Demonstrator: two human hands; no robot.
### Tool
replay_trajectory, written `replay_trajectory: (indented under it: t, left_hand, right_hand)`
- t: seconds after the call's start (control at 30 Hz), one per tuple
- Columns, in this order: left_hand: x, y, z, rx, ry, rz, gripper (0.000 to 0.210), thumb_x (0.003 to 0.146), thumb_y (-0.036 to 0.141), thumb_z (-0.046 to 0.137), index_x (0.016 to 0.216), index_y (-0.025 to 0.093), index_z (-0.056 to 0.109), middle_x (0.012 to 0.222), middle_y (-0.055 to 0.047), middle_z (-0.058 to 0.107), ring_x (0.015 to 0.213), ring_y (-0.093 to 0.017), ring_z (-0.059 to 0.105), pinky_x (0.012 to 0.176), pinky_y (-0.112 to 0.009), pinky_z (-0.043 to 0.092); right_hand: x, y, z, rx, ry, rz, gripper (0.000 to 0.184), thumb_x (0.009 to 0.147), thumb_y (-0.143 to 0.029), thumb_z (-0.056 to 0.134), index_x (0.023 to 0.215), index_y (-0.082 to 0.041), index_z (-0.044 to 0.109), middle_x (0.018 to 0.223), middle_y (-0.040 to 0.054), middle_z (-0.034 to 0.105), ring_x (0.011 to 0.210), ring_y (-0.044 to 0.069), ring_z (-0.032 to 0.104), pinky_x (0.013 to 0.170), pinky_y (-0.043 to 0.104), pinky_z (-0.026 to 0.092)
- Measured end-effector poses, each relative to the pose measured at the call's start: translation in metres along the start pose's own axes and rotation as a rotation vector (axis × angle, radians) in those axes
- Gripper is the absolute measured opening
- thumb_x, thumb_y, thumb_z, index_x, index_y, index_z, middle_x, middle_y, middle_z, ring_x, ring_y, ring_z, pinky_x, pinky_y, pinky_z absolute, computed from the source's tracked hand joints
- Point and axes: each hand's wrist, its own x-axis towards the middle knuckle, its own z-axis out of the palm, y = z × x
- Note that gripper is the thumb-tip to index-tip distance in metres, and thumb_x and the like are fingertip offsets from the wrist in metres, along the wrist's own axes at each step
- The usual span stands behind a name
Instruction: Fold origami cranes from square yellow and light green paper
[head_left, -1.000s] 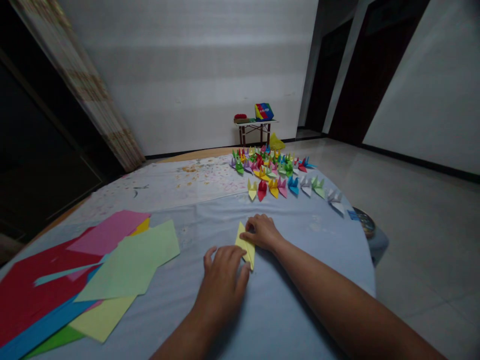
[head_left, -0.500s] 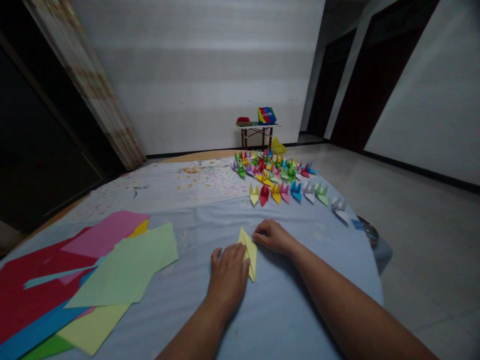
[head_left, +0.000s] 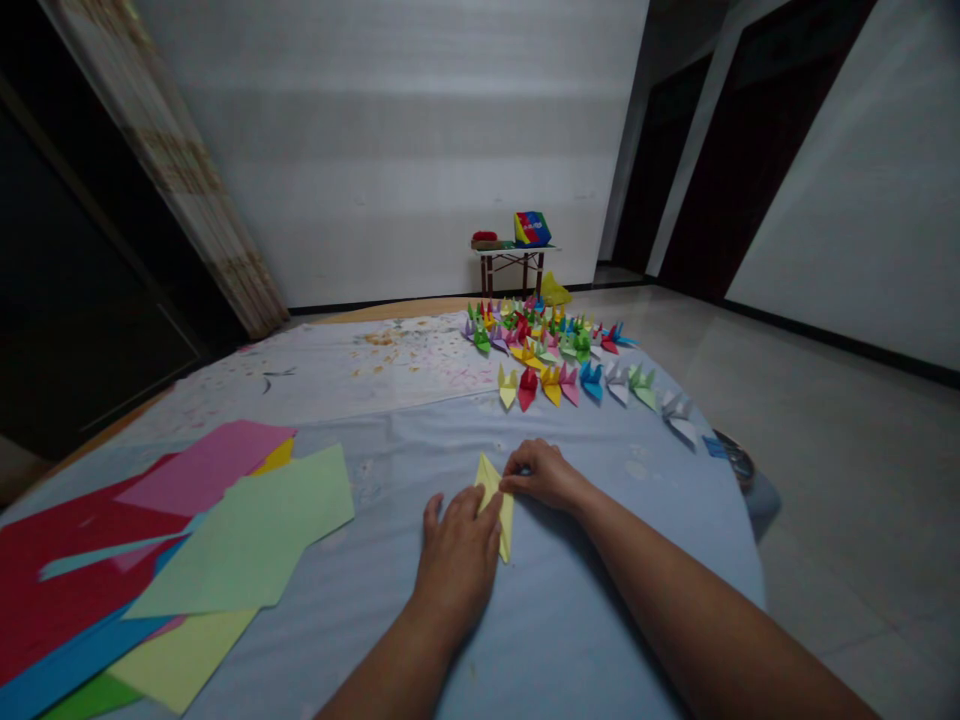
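Observation:
A pale yellow folded paper (head_left: 506,530), long and pointed at both ends, lies on the blue-covered table in front of me. My left hand (head_left: 457,550) rests flat on its left side, fingers spread and their tips pressing the paper down. From the right, my right hand (head_left: 544,474) pinches the paper's right edge near the upper half between thumb and forefinger. The fingers of both hands cover part of the middle of the paper.
Overlapping coloured sheets lie at left, with a light green sheet (head_left: 247,535) on top and a pink sheet (head_left: 210,465) behind. Several folded paper cranes (head_left: 591,383) stand at the far right. A small table (head_left: 517,252) by the wall holds a colourful box (head_left: 532,229).
My right hand has shifted slightly left, its fingertips now further over the paper's right edge. The left thumb has moved up, closer to the right fingertips.

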Motion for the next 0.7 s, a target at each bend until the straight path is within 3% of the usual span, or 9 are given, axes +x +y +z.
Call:
replay_trajectory:
  t: [0.2,0.7]
  left_hand:
    - [0.001,0.002,0.000,0.001,-0.021,-0.004,0.037,0.087,0.022,0.035,0.121,0.026,0.050,0.127,-0.008,0.051,0.119,-0.021,0.041,0.103,-0.050,0.016]
    - [-0.002,0.003,0.000,-0.009,-0.033,-0.021,0.040,0.087,0.034,0.035,0.124,0.026,0.047,0.132,-0.008,0.046,0.123,-0.022,0.037,0.104,-0.051,0.015]
  right_hand:
    - [0.004,-0.005,0.006,-0.019,0.064,0.070,0.019,0.068,-0.042,0.064,0.072,-0.023,0.066,0.080,0.0009,0.063,0.084,0.018,0.050,0.073,0.029,0.027]
    - [0.041,-0.019,0.011,-0.167,0.064,0.265,0.024,0.073,-0.046,0.057,0.077,-0.023,0.066,0.083,0.0033,0.067,0.089,0.021,0.052,0.073,0.032,0.028]
